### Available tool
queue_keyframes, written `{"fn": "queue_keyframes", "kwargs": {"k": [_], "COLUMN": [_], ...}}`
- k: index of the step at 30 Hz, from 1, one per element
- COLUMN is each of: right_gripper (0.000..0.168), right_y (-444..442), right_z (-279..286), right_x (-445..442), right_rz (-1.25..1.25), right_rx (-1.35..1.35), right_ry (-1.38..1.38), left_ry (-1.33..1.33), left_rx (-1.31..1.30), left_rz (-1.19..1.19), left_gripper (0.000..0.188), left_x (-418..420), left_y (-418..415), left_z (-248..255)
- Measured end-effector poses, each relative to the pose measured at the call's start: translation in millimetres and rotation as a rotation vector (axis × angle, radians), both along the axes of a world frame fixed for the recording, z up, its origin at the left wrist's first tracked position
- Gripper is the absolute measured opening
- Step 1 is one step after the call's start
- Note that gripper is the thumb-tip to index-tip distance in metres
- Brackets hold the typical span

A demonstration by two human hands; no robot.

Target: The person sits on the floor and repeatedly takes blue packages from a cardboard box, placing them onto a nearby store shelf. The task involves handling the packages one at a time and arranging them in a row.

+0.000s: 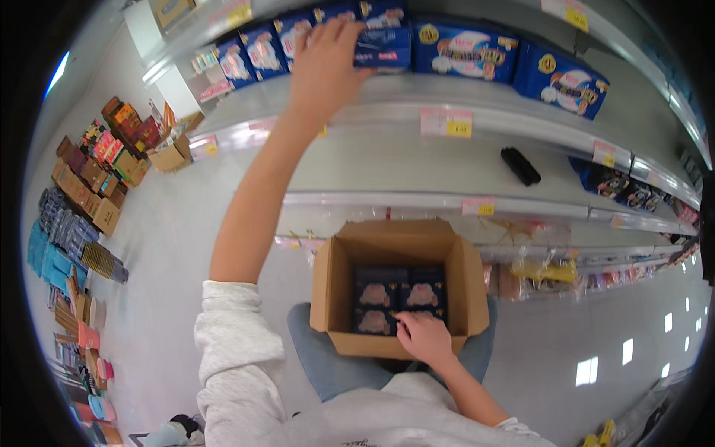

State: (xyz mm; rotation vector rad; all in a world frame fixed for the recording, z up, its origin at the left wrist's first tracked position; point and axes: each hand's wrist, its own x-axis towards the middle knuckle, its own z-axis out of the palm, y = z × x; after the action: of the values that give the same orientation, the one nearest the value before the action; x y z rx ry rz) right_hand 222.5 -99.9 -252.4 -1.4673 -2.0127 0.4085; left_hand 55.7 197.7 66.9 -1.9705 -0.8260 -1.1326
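My left hand (329,61) is stretched up to the upper shelf, its fingers over a blue plastic package (384,47) that lies in the row there. Whether the fingers grip it, I cannot tell. Similar blue packages (262,53) stand to its left, and wider blue packs (465,53) to its right. An open cardboard box (391,237) rests on my lap, holding several dark blue packages (423,294). Over the near right part of the box is my right hand (425,338), fingers bent at the packages; its hold is unclear.
A black object (520,166) lies on the shelf below, with dark packages (620,187) farther right. Price tags (446,123) line the shelf edges. Plastic-wrapped goods (542,271) sit low down. Cardboard boxes (84,190), blue-wrapped goods (53,257) and baskets (103,260) stand along the left.
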Motion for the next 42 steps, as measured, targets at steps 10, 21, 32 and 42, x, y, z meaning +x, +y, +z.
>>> {"fn": "queue_keyframes", "kwargs": {"k": [10, 21, 32, 42], "right_gripper": [0.036, 0.041, 0.065, 0.076], "right_y": [2.7, 4.3, 40.1, 135.1], "right_z": [6.3, 1.1, 10.9, 2.1], "right_x": [-2.3, 14.5, 19.8, 10.3], "right_rz": [-0.026, -0.068, -0.048, 0.319], "right_rx": [-0.008, -0.27, -0.266, -0.257], "right_ry": [0.03, 0.397, 0.788, -0.366], "left_ry": [-0.248, -0.535, 0.026, 0.007], "left_rx": [0.075, -1.11, -1.013, -0.907], "left_rz": [-0.215, -0.256, -0.161, -0.174], "left_gripper": [0.077, 0.072, 0.024, 0.036], "left_x": [-46.5, -16.2, -4.6, -8.8], "left_y": [-150.1, -269.5, -282.1, -280.6], "left_z": [-107.4, -293.2, -334.5, -338.3]}}
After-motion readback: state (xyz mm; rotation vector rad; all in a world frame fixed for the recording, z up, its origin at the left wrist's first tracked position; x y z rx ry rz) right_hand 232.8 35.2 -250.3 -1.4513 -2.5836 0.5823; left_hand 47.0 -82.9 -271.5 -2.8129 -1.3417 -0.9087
